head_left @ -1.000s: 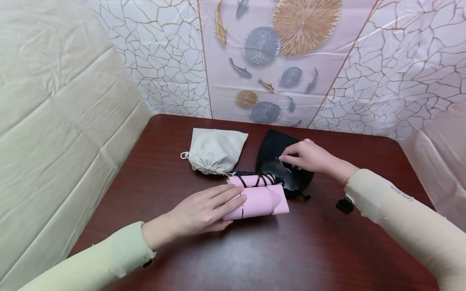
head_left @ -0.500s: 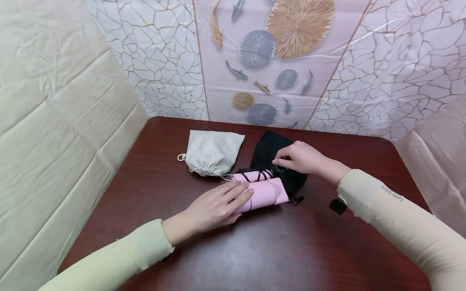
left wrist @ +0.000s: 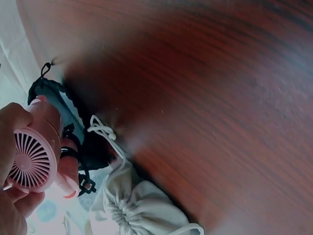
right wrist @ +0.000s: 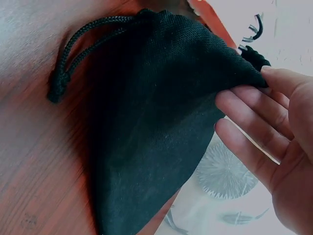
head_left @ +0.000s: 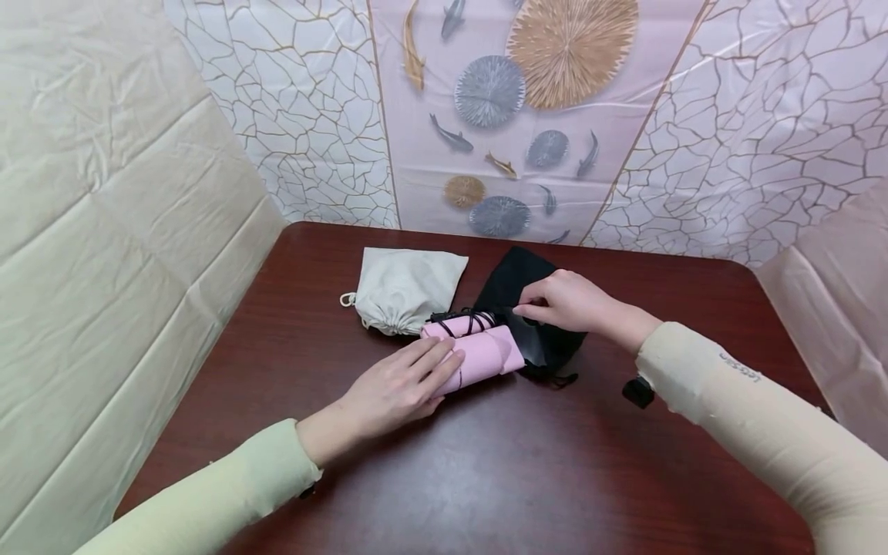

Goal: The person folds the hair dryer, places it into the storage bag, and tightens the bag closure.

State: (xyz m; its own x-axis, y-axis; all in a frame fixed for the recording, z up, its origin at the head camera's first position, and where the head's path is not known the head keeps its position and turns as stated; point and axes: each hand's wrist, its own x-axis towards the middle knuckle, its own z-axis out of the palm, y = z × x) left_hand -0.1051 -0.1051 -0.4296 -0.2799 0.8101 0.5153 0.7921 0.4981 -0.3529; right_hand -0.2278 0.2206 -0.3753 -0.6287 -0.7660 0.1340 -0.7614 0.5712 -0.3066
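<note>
A pink hair dryer (head_left: 482, 359) with its handle folded and black cord wound round it lies across the middle of the table. My left hand (head_left: 391, 391) grips its rear end; in the left wrist view the round slotted grille (left wrist: 30, 160) faces the camera. Just right of the nozzle is a black drawstring bag (head_left: 509, 277), its mouth toward the dryer. My right hand (head_left: 565, 299) pinches the rim of that mouth between thumb and fingers. The right wrist view shows the bag (right wrist: 151, 112) hanging slack from this pinch, cord loop at one side.
A light grey drawstring bag (head_left: 411, 287), bulging near its gathered mouth, lies behind the dryer to the left. All rest on a dark red-brown wooden table (head_left: 472, 470). Patterned sheets (head_left: 326, 116) stand at the back, and plain cloth walls (head_left: 132, 254) at the sides.
The dryer in my left hand first shifted a little right, then back left and farther from me. My right hand has moved slightly left with the black bag's rim.
</note>
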